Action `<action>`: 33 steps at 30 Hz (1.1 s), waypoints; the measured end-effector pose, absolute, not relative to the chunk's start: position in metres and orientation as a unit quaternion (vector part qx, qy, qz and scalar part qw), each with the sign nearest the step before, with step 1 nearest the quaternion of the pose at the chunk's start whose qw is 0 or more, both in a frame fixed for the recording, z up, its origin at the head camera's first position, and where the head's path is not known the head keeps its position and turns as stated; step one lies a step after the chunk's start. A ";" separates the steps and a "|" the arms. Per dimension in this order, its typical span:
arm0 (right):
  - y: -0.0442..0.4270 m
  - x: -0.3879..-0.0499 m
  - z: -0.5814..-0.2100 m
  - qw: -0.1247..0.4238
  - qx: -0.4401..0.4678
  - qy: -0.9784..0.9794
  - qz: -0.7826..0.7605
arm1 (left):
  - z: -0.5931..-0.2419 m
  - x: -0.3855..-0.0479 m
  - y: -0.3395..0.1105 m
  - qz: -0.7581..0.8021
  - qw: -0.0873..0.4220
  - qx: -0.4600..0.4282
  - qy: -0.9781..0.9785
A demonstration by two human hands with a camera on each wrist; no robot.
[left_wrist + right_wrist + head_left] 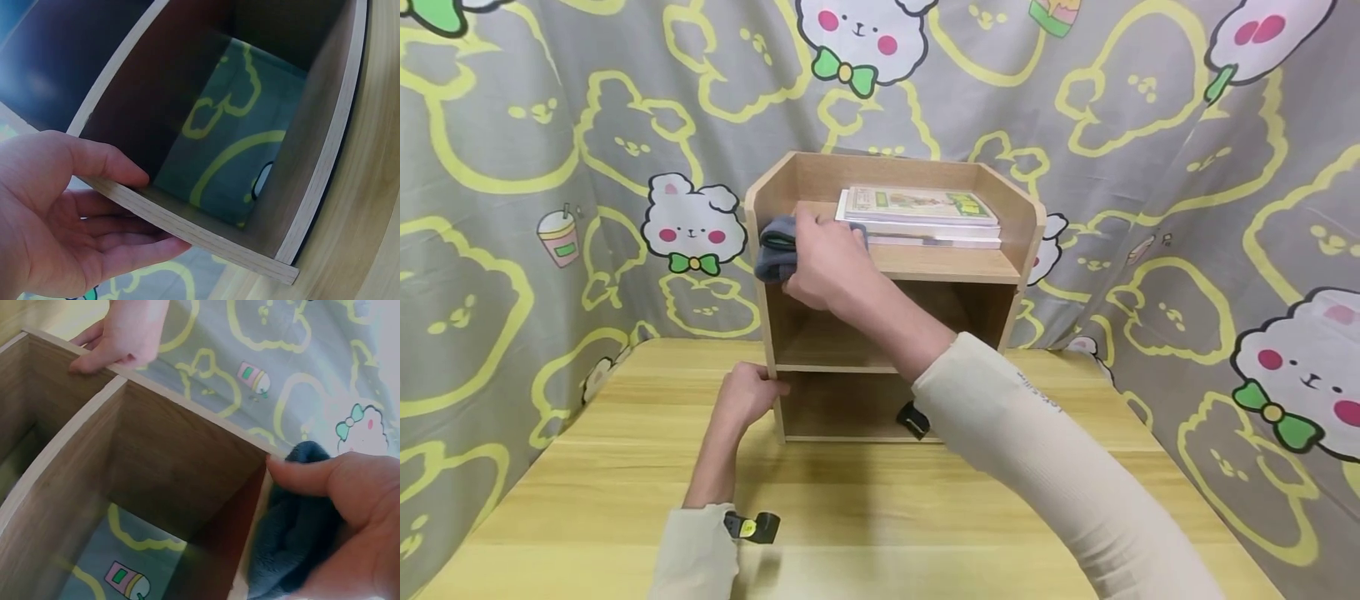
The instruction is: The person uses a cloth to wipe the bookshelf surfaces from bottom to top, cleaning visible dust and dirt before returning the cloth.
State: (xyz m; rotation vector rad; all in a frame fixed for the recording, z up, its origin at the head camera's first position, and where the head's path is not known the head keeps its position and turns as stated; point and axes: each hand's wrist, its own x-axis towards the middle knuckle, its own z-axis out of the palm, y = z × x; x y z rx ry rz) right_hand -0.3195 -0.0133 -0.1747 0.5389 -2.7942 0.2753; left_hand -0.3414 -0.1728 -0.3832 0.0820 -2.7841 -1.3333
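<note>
A wooden shelf unit (887, 360) stands on the table. My right hand (831, 262) holds a folded dark blue-grey cloth (777, 250) against the front left of its top shelf; the right wrist view shows the cloth (294, 531) bunched under the hand (350, 512), beside the front edge. Lower down, my left hand (750, 393) grips the left side panel near the bottom compartment. In the left wrist view that hand (81, 212) has its thumb inside the panel's edge (187, 228) and its fingers outside.
Several books or booklets (921, 208) lie stacked on the top shelf, right of the cloth. The two compartments below have openings in the back. A patterned curtain (625, 167) hangs behind and at both sides of the wood-grain table (865, 517).
</note>
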 end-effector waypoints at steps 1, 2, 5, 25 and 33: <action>-0.012 -0.317 -0.174 0.131 0.186 -0.968 0.102 | -0.383 -0.342 -0.173 -0.432 0.027 0.027 -0.901; -0.011 -0.315 -0.173 0.121 0.186 -0.969 0.107 | -0.383 -0.342 -0.173 -0.433 0.028 0.027 -0.900; -0.005 -0.309 -0.170 0.094 0.183 -0.971 0.118 | -0.382 -0.342 -0.173 -0.435 0.025 0.028 -0.899; 0.125 -0.275 -0.180 0.318 0.127 -0.840 0.421 | -0.382 -0.340 -0.173 -0.428 0.030 0.026 -0.903; 0.173 -0.285 -0.240 0.409 0.073 -0.704 0.575 | -0.381 -0.340 -0.173 -0.428 0.032 0.028 -0.903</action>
